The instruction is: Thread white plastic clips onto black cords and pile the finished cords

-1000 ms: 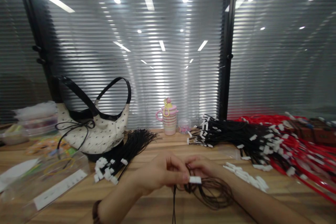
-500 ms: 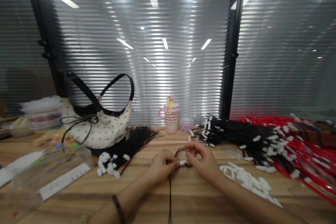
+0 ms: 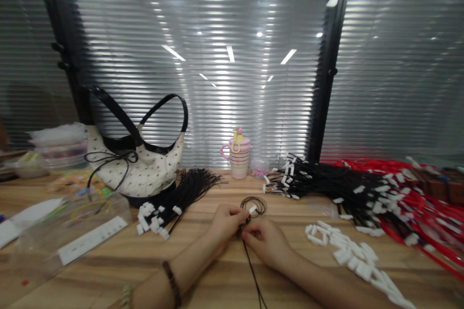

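**Head view**
L hand (image 3: 226,224): grip closed on black cord (image 3: 253,206), fingertips near its loop
R hand (image 3: 264,244): grip closed on same cord, just beside L hand
White clip (image 3: 253,209): on loop, above both hands
Around: loose white clips (image 3: 342,248) right; black cord bundles (image 3: 326,181) (image 3: 177,198) either side; red cords (image 3: 398,178) far right; dotted bag (image 3: 136,169), pink cup (image 3: 239,157) behind
Surface: wooden desk (image 3: 90,280)
Room: glass wall w/ blinds (image 3: 217,58)

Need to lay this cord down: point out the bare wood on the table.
Bare wood shows between the white plastic clips and the right hand, and between the black cord bundle and the left hand. Crowded: the far right, under black cords and red cords.
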